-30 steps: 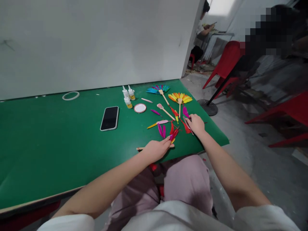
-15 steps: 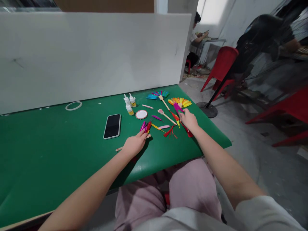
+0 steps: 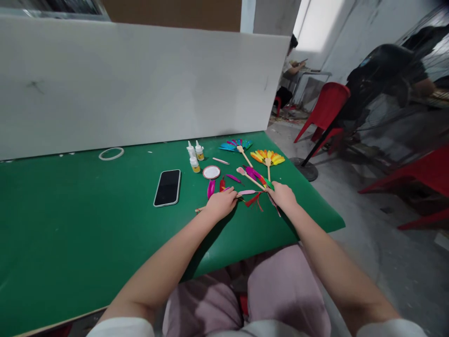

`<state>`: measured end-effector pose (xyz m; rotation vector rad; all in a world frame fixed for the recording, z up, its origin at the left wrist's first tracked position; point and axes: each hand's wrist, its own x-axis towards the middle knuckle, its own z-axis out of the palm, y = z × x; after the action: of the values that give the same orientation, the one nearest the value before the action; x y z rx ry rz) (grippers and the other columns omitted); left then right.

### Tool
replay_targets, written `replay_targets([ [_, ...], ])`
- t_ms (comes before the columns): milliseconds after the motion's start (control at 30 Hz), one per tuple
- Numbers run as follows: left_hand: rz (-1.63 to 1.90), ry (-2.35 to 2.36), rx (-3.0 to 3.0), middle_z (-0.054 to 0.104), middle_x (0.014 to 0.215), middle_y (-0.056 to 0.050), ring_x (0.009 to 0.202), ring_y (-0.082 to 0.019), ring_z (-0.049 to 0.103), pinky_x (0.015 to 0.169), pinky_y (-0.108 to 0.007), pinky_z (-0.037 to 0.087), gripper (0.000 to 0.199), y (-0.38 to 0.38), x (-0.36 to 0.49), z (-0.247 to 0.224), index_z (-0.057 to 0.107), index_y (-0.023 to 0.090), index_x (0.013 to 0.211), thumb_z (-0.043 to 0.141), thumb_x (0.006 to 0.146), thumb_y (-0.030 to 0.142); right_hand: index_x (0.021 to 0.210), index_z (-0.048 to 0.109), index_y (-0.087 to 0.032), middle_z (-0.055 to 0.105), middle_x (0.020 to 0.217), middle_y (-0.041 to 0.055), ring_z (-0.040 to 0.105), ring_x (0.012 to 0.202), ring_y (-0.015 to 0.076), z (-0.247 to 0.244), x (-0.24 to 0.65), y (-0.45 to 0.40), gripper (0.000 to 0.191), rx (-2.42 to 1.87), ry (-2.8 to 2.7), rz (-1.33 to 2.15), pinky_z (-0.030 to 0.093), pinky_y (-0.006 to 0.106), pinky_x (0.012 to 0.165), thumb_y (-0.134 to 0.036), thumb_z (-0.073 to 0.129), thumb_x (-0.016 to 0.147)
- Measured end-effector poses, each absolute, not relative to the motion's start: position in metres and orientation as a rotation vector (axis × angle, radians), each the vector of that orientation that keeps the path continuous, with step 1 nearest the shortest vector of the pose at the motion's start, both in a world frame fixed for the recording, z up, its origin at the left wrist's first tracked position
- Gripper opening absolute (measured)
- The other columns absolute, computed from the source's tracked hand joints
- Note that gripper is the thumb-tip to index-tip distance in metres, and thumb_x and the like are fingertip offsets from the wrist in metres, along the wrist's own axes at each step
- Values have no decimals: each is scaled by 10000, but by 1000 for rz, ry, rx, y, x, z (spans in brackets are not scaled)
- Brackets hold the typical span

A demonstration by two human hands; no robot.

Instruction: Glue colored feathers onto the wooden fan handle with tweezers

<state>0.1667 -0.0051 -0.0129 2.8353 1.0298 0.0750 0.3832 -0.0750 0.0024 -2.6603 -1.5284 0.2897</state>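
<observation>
My left hand (image 3: 223, 204) is low over the green table among loose feathers, its fingers bent down; what lies under them is too small to make out. Just left of its fingertips are a magenta feather (image 3: 211, 189) and a red one (image 3: 222, 184). My right hand (image 3: 281, 195) has its fingers drawn together at the end of a wooden stick (image 3: 254, 180), beside a green feather (image 3: 269, 184). Beyond it lie a yellow feather fan (image 3: 268, 157) and a blue one (image 3: 235, 145). Red tassels (image 3: 253, 201) rest between the hands.
A phone (image 3: 167, 188) lies left of my left hand. Small glue bottles (image 3: 195, 164) stand behind a round white lid (image 3: 211, 172). A white ring (image 3: 111, 153) is farther left. A white panel (image 3: 140, 84) borders the table's back; red chairs (image 3: 330, 105) stand right.
My left hand has moved right, leaving a magenta feather behind. My right hand has come back nearer from the yellow fan, and magenta feathers now lie by the stick.
</observation>
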Motion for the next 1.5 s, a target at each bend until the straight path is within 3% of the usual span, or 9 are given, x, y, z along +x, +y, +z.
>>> replay_targets([
  [167, 64, 1112, 2822, 607, 1237, -73, 1001, -204, 646, 781, -290, 529, 276, 4, 151, -10, 614, 181, 1013, 376, 919, 285, 1026, 589, -174, 689, 990, 149, 663, 941, 285, 2, 387, -73, 363, -2684, -1506, 316, 477, 333, 716, -422, 346, 922],
  [333, 110, 1002, 2835, 436, 1442, -25, 1156, -193, 574, 862, -294, 514, 372, 0, 154, -4, 511, 243, 1259, 361, 922, 284, 1040, 583, -181, 682, 1000, 145, 663, 926, 294, 5, 387, -75, 395, -2687, -1508, 353, 480, 333, 676, -486, 381, 892],
  [467, 63, 808, 2853, 465, 1421, -16, 1114, -203, 605, 865, -318, 516, 448, -10, 167, -3, 441, 268, 1339, 416, 900, 350, 1044, 585, -194, 683, 994, 132, 663, 918, 296, 7, 382, -80, 406, -2675, -1541, 363, 484, 341, 672, -507, 377, 891],
  [700, 54, 983, 2847, 701, 1021, -89, 913, -225, 673, 745, -301, 514, 291, -5, 156, 0, 631, 177, 1014, 374, 900, 253, 1076, 580, -191, 669, 1038, 138, 651, 956, 285, 7, 377, -80, 369, -2682, -1535, 333, 489, 351, 714, -467, 419, 891],
  [933, 198, 1190, 2778, 604, 1252, -62, 1050, -210, 620, 771, -275, 484, 312, -1, 128, 5, 577, 221, 1120, 358, 926, 328, 1024, 612, -178, 681, 1018, 136, 663, 920, 248, 3, 377, -72, 306, -2700, -1440, 465, 478, 298, 671, -405, 489, 859],
  [1200, 147, 1301, 2643, 697, 892, -70, 817, -228, 655, 632, -274, 453, 393, 1, 69, 16, 668, 208, 870, 349, 910, 434, 846, 638, -114, 682, 894, 166, 645, 868, 280, 14, 397, -85, 219, -2619, -1305, 495, 424, 294, 633, -295, 523, 795],
  [1267, 107, 1228, 2627, 703, 964, -59, 865, -209, 659, 680, -258, 468, 356, 4, 58, 16, 690, 224, 881, 394, 893, 421, 810, 626, -126, 676, 844, 145, 635, 819, 256, 25, 399, -90, 193, -2542, -1265, 498, 409, 283, 607, -285, 517, 794],
  [1367, 76, 1086, 2607, 647, 1197, -24, 1089, -190, 608, 813, -238, 476, 323, 4, 55, 10, 693, 284, 1019, 423, 889, 404, 806, 595, -150, 642, 687, 79, 593, 628, 181, 42, 388, -90, 195, -2365, -1212, 594, 368, 255, 512, -300, 472, 824],
  [1500, 96, 1037, 2606, 584, 1298, -23, 1200, -200, 543, 865, -255, 478, 373, -5, 71, 0, 669, 287, 1101, 388, 908, 436, 788, 550, -176, 542, 510, -8, 420, 390, 91, 50, 343, -69, 163, -2077, -1182, 868, 265, 217, 383, -286, 443, 841],
])
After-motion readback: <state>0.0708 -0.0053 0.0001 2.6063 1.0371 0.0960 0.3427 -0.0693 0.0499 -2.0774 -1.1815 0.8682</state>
